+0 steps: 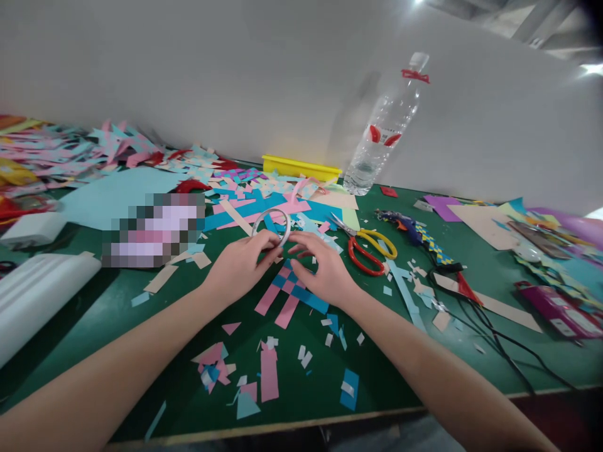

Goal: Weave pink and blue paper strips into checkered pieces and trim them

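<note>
My left hand is closed on a roll of tape, a pale ring tipped up on its edge, gripping its lower rim between thumb and fingers. Close by on the right, my right hand has curved fingers reaching toward the roll, its thumb apart from them; nothing shows between them. Whether its fingertips touch the tape is hard to tell. Below both hands lies a woven piece of pink and blue paper strips on the green table. Scissors with red and yellow handles rest beyond my right hand.
A tilted-looking plastic bottle stands by the grey wall. Paper strips pile up at far left, near a white box-like object. A yellow tray-like piece lies at the back. Black cables and a purple packet are at right.
</note>
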A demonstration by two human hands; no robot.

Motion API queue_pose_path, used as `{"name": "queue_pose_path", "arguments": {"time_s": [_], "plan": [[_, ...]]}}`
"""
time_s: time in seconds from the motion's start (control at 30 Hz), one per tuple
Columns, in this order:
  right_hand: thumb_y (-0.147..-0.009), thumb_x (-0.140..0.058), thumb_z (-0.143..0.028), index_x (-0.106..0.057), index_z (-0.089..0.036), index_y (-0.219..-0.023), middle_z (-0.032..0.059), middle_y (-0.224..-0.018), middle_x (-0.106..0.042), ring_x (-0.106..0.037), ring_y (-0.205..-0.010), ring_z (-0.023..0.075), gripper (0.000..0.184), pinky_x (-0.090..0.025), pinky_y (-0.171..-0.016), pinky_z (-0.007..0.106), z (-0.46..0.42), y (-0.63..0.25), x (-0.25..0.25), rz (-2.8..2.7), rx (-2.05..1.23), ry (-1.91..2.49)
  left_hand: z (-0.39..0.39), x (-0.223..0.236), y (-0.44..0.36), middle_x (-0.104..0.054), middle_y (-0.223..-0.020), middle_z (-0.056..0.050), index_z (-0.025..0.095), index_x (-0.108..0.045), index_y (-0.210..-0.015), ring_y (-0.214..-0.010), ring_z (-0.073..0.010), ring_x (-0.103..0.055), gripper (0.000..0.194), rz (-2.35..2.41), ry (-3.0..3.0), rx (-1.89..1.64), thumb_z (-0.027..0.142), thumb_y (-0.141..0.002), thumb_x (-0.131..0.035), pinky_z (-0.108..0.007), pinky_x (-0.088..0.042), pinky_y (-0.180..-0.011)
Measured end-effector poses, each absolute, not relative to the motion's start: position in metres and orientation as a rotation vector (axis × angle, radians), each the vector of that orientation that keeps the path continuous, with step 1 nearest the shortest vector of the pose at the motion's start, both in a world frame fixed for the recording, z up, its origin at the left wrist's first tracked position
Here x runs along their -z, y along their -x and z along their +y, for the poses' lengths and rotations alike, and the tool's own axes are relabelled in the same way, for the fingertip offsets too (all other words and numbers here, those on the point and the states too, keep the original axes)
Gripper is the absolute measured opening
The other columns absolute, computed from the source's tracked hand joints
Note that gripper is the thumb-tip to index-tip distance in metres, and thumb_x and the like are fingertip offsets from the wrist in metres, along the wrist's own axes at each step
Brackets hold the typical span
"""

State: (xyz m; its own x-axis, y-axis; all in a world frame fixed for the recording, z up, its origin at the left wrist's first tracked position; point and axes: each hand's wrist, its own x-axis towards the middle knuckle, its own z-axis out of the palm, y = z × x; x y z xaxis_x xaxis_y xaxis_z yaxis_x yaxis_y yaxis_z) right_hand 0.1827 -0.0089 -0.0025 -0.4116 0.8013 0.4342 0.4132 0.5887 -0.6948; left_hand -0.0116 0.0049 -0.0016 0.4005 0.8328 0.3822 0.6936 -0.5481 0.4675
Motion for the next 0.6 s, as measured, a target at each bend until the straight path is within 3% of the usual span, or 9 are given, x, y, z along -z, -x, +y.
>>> {"name": "queue_pose_path", "arguments": {"time_s": [0.13,0.27,0.5,0.6], "plan": [[-0.089,-0.048,-0.024,-0.042,-0.022,-0.125,0.0096,-0.12,-0.057,-0.063,-0.098,0.0173,0.037,-0.054,-0.084,0.034,-0.0129,-0.1826,0.0029,-1.949,-0.706,0.938,0.0055,0.003,0.0114,-0.068,-0.091,-0.005,0.021,-0.052,-0.1,-0.086,-0.0229,-0.065,0.017,1.35,-2.515,-0.834,0.033,-0.093,-0.041,-0.03,-0.049,-0.065],[-0.092,-0.044,-0.026,-0.034,-0.027,-0.135,0.0086,-0.13,-0.052,-0.063,-0.1,0.0175,0.045,-0.055,-0.082,0.033,-0.0162,-0.1812,0.0026,-1.973,-0.703,0.945,0.0055,0.007,0.012,-0.068,-0.098,-0.006,0.021,-0.052,-0.107,-0.091,-0.0236,-0.064,0.021,1.338,-2.587,-0.864,0.031,-0.093,-0.04,-0.031,-0.049,-0.068],[-0.09,-0.044,-0.024,-0.041,-0.026,-0.131,0.0078,-0.13,-0.052,-0.061,-0.101,0.0167,0.041,-0.055,-0.082,0.032,-0.0143,-0.1828,0.0064,-2.053,-0.662,0.928,0.0072,0.01,0.0116,-0.069,-0.094,-0.007,0.018,-0.056,-0.107,-0.084,-0.024,-0.063,0.022,1.384,-2.66,-0.883,0.025,-0.089,-0.044,-0.032,-0.048,-0.067],[-0.089,-0.046,-0.023,-0.05,-0.023,-0.117,0.0078,-0.124,-0.055,-0.061,-0.1,0.0169,0.028,-0.055,-0.082,0.032,-0.0113,-0.1844,0.0077,-2.036,-0.672,0.943,0.0087,0.011,0.0119,-0.069,-0.099,-0.009,0.018,-0.058,-0.107,-0.09,-0.0255,-0.063,0.024,1.365,-2.695,-0.869,0.026,-0.089,-0.044,-0.035,-0.048,-0.074]]}}
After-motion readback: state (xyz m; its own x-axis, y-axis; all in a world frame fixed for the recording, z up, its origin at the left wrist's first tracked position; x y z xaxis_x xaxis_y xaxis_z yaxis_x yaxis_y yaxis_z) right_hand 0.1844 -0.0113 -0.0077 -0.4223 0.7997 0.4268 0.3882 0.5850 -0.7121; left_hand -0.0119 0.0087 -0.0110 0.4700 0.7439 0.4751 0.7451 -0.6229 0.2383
